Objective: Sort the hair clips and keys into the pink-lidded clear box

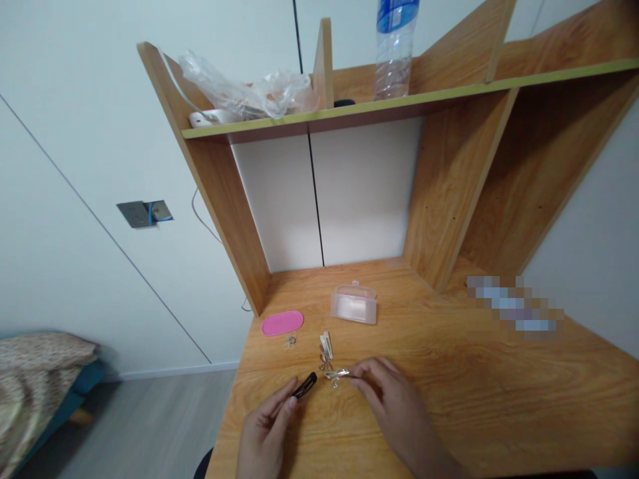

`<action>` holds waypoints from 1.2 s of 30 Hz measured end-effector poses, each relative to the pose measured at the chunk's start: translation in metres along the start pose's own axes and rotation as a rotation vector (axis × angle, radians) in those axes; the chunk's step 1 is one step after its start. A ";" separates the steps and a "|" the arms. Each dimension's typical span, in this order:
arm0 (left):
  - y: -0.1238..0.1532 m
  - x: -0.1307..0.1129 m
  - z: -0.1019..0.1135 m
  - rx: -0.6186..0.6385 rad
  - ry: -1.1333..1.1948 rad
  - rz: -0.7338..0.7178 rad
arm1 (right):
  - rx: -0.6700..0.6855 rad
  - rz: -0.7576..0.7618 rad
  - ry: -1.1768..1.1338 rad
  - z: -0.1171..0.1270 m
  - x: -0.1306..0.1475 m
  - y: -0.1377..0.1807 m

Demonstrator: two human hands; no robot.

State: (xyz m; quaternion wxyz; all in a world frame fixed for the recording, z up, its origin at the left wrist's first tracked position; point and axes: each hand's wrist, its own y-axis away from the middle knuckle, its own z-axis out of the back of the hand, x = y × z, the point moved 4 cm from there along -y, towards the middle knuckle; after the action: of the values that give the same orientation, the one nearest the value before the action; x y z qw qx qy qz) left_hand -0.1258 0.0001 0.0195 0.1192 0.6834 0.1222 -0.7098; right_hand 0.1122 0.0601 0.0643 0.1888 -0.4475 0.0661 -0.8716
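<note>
Head view showed the left hand [267, 426] closed in a pinch on one end of a black hair clip [305, 384] above the desk [474, 392], apparently leaving its far end clear, while the right hand [390, 398] pinched a bow-shaped clip [337, 375].

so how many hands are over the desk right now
2: the left hand, at the near left, holding a black clip, and the right hand, right of it, pinching one end of a shiny clip.
</note>
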 end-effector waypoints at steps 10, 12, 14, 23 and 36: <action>0.013 -0.009 -0.053 0.058 0.175 -0.033 | -0.009 -0.417 -0.774 0.007 -0.046 0.035; 0.015 -0.007 -0.074 0.105 0.236 0.002 | 0.008 -0.414 -0.788 0.006 -0.045 0.036; 0.014 -0.005 -0.092 0.106 0.318 0.040 | -0.007 -0.386 -0.761 0.005 -0.045 0.038; 0.017 0.007 -0.113 0.220 0.356 0.055 | 0.054 -0.207 -0.774 0.007 -0.038 0.035; 0.017 0.007 -0.116 0.281 0.555 0.072 | -0.038 -0.267 -0.736 0.006 -0.048 0.036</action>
State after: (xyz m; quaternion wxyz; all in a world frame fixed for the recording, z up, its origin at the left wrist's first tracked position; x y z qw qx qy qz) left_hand -0.0115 0.0225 0.0079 0.0106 0.8649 0.0263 -0.5012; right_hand 0.1518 0.0456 0.0212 0.0764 -0.7383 -0.0486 -0.6684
